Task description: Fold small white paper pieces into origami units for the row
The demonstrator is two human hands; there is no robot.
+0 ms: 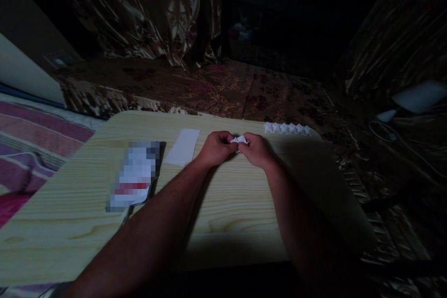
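Note:
Above the far half of the wooden table, my left hand (220,148) and my right hand (256,150) meet and pinch a small white folded paper (240,139) between thumbs and fingers. Its pointed corners stick up between the fingertips; the rest is covered by the fingers. Left of my left hand lies a flat white sheet of paper (184,146). Beyond my right hand, a row of several small white folded paper stars (287,128) runs along the far right edge of the table.
The light wooden table (237,214) has rounded corners. On its left lies a phone-like device (134,174) with a blurred-out screen. Behind stand a patterned cloth-covered ledge (209,86) and dark curtains (157,14). A striped bedspread (42,135) is at the left, a white lamp-like object (419,96) at the right.

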